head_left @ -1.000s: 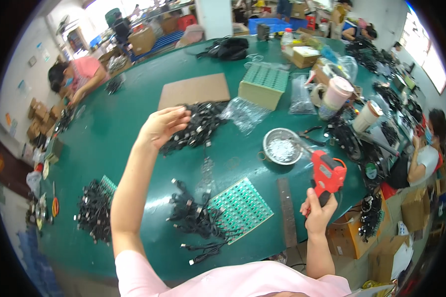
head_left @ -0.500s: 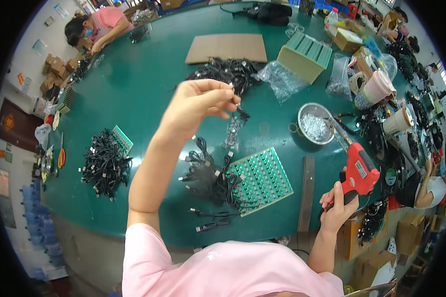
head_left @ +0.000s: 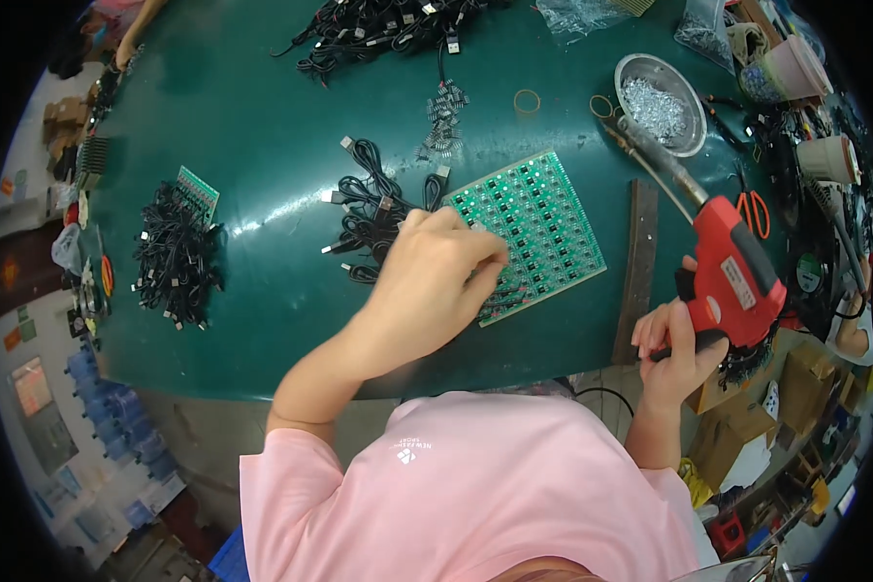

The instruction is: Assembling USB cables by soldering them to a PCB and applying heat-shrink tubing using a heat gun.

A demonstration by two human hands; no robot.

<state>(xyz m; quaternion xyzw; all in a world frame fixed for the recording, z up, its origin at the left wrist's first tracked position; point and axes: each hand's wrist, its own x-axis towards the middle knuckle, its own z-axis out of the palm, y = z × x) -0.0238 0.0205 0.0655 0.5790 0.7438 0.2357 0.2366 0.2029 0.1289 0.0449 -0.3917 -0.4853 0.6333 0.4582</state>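
Observation:
My left hand (head_left: 436,281) is over the left part of a green circuit board panel (head_left: 558,228), its thumb and fingers closed in a pinch. Whatever is between the fingertips is hidden. Black USB cables (head_left: 369,199) are bunched on the table just beyond and left of this hand, and some cable ends lie on the board under it. My right hand (head_left: 681,354) grips the black handle of a red soldering gun (head_left: 732,276). The gun's metal tip points up and left, towards a metal bowl (head_left: 694,131) of small shiny pieces.
A dark flat bar (head_left: 637,272) lies right of the board. Small metal parts (head_left: 444,121) are scattered beyond it, with a large cable heap (head_left: 388,29) farther off. Another cable bunch (head_left: 175,252) sits at left. Orange-handled scissors (head_left: 753,213) and a white cup (head_left: 824,160) are at right.
My left hand has come down and nearer from above the table's middle to the board. The right hand still holds the soldering gun. The whole view has tilted down towards me.

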